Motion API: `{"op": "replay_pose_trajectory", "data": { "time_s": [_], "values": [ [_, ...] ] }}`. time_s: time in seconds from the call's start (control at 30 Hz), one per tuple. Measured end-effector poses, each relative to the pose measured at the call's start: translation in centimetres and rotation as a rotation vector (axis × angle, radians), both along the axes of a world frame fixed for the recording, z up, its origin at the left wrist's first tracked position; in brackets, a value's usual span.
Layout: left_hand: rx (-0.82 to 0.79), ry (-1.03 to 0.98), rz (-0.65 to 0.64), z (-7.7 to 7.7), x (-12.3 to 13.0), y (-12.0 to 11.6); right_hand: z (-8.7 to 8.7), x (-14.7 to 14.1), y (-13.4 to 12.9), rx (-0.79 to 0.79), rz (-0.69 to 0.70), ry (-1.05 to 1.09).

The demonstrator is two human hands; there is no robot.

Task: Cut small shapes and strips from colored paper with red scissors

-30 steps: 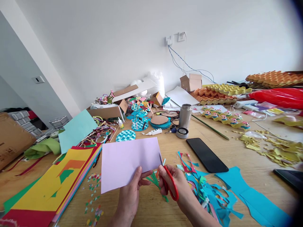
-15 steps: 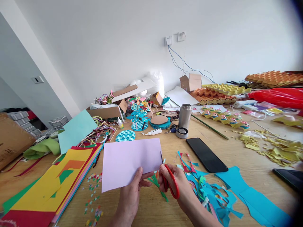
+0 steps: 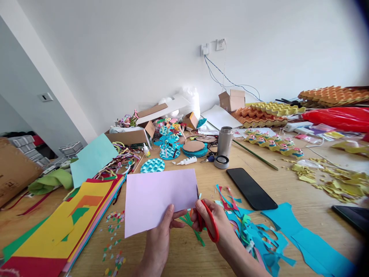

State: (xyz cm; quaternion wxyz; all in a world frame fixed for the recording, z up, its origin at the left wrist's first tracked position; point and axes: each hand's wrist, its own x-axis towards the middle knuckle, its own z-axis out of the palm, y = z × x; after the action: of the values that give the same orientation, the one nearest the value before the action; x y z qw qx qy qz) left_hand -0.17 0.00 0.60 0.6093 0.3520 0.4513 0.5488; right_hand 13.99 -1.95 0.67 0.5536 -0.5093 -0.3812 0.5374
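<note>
A sheet of lilac paper (image 3: 158, 196) is held up over the table in front of me. My left hand (image 3: 161, 231) pinches its lower edge, thumb on top and fingers beneath. Red-handled scissors (image 3: 215, 227) are in my right hand (image 3: 211, 219), its fingers wrapped round the loops. Their dark blades point upward at the paper's right edge. Green paper strips (image 3: 191, 225) lie on the table below, between my hands. Right of my right hand is a heap of blue paper scraps (image 3: 259, 238).
Stacked coloured paper (image 3: 95, 188) lies at left, beside scattered confetti pieces (image 3: 113, 238). A black phone (image 3: 250, 188), a steel flask (image 3: 225, 141) and a glue bottle (image 3: 187, 161) lie or stand beyond my hands. Egg trays (image 3: 331, 96) are stacked at far right.
The lilac paper has shifted very slightly, its lower left corner tipping down a little. Both hands keep their grips in nearly the same place.
</note>
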Motion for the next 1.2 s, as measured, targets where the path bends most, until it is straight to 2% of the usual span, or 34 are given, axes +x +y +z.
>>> {"op": "replay_pose_trajectory", "data": {
  "time_s": [0.47,0.73,0.97,1.2],
  "values": [
    [0.041,0.069,0.105,0.26,0.15,0.02,-0.44,-0.12,-0.02,-0.065,-0.010,-0.009],
    [0.010,0.090,0.059,0.48,0.14,-0.09,-0.25,-0.09,-0.01,-0.081,-0.020,-0.027],
    [0.001,0.021,0.046,0.10,0.09,0.02,-0.42,-0.09,0.11,-0.088,-0.036,-0.018],
    [-0.017,0.018,0.034,0.18,0.11,0.04,-0.49,0.11,0.13,-0.140,-0.004,-0.032]
  ]
}}
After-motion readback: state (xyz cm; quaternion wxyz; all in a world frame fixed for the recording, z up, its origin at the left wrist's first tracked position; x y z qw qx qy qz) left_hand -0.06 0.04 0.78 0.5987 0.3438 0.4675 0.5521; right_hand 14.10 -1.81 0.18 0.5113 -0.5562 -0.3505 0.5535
